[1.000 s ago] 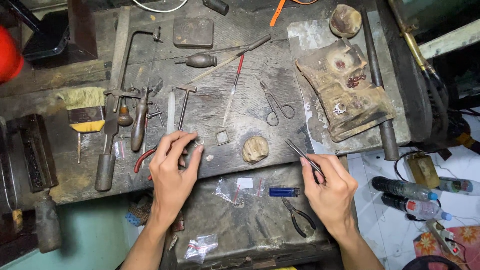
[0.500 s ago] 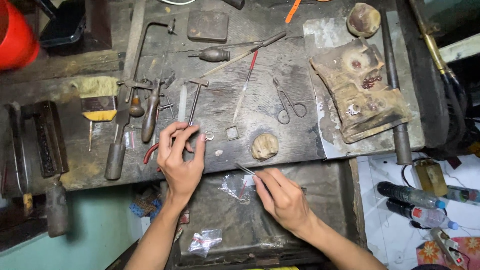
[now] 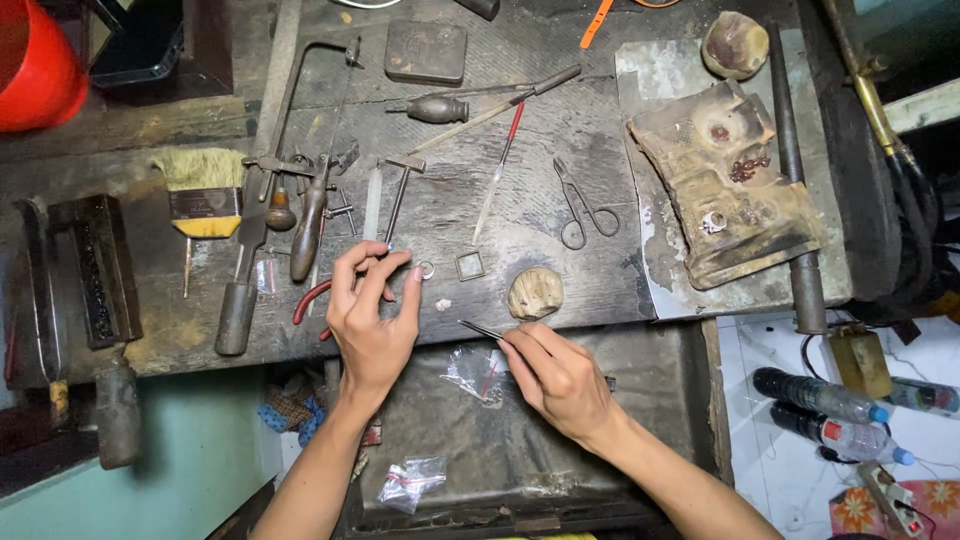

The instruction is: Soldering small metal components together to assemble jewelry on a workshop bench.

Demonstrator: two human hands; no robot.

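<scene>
The right hand pinches a pair of slim metal tweezers between thumb and forefinger, fingers narrow around the rear of the shanks, with the tips pointing left over the front edge of the dark wooden worktop. The left hand rests on the worktop with its fingers loosely curled, fingertips just beside a small metal ring; whether they actually pinch anything I cannot tell. A small square metal frame lies just right of the ring, and a pale rounded lump sits near the tweezers' tips. The ring looks very light, stiff and smooth, so it would likely skate or flick away under a careless touch; gripping it across its band with the tweezer tips seems the surest hold. Behind lie scissors, a small hammer and a brush; a clear plastic bag lies in the drawer below.
</scene>
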